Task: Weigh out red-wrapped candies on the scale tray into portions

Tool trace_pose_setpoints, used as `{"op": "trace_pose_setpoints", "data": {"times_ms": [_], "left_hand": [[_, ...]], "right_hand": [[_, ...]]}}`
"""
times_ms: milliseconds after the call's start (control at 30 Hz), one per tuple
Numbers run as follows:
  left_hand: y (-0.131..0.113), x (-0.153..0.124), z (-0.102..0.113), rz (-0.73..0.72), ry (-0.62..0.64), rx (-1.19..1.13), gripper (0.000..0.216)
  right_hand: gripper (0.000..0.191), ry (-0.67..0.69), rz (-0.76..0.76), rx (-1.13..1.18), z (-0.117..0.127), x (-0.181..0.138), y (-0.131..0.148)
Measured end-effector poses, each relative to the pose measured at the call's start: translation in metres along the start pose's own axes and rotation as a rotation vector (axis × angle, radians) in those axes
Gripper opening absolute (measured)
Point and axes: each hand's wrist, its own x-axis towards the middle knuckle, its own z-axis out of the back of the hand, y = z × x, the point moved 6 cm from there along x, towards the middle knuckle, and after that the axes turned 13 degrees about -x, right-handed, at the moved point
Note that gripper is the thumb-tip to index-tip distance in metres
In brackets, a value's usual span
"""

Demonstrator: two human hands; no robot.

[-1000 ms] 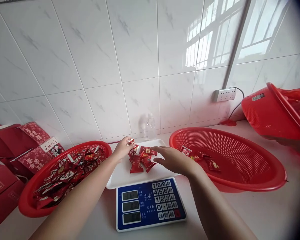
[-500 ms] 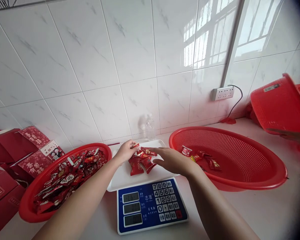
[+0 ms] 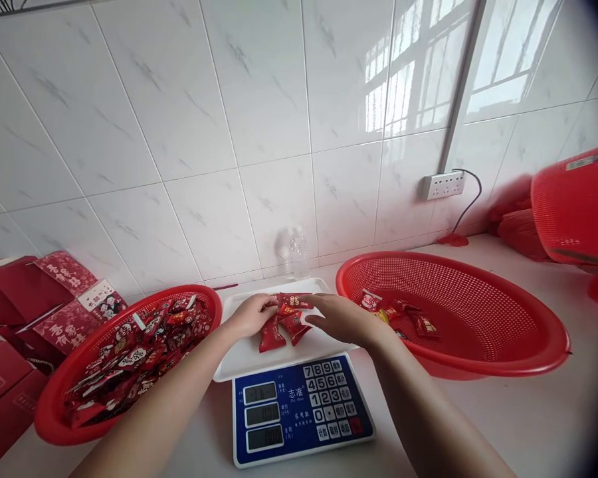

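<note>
A blue-faced scale (image 3: 301, 410) with a white weighing tray (image 3: 259, 358) stands in front of me. A small heap of red wrapped candies (image 3: 285, 321) lies on the tray. My left hand (image 3: 252, 313) rests at the heap's left side with its fingers curled onto the wrappers. My right hand (image 3: 339, 317) lies at the heap's right side, fingers stretched toward the candies and touching them. On the left stands a red basket (image 3: 57, 398) full of the same candies. A large red basket (image 3: 503, 352) on the right holds only a few candies (image 3: 398, 317).
Red gift boxes (image 3: 24, 312) are stacked at the far left. A clear bottle (image 3: 299, 251) stands against the tiled wall behind the scale. A power strip (image 3: 443, 185) hangs on the wall. At the right edge another person's hand holds a tilted red basket (image 3: 575, 206).
My left hand has come down from holding a candy above the heap to resting on the heap. The basket at the right edge has been lifted and swung rightward.
</note>
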Motion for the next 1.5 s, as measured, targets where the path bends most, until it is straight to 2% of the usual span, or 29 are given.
{"op": "trace_pose_setpoints", "data": {"times_ms": [167, 333, 500, 667, 900, 1100, 1300, 1500], "left_hand": [[-0.005, -0.016, 0.011, 0.035, -0.140, -0.092, 0.033], [-0.015, -0.042, 0.020, -0.027, -0.248, -0.289, 0.034], [-0.027, -0.068, 0.031, -0.082, -0.405, -0.436, 0.033], [-0.038, -0.081, 0.040, -0.158, -0.506, -0.580, 0.032], [-0.048, -0.090, 0.047, -0.248, -0.537, -0.724, 0.025], [-0.035, -0.094, 0.051, -0.210, -0.569, -0.786, 0.025], [-0.031, -0.095, 0.053, -0.192, -0.546, -0.834, 0.022], [-0.033, -0.095, 0.052, -0.179, -0.539, -0.814, 0.024]], "right_hand": [[0.043, 0.004, -0.015, -0.037, -0.018, 0.013, -0.006], [0.042, 0.019, 0.011, -0.036, -0.034, 0.021, -0.006], [0.038, -0.018, 0.043, -0.033, -0.024, 0.014, 0.005], [0.033, 0.020, 0.046, -0.057, -0.019, 0.008, 0.018], [0.038, 0.005, 0.048, -0.018, -0.023, 0.012, 0.020], [0.040, -0.116, 0.011, -0.046, -0.024, 0.022, -0.001], [0.051, 0.013, -0.053, -0.131, -0.039, 0.028, -0.015], [0.044, 0.044, -0.042, -0.147, -0.035, 0.023, -0.008]]}}
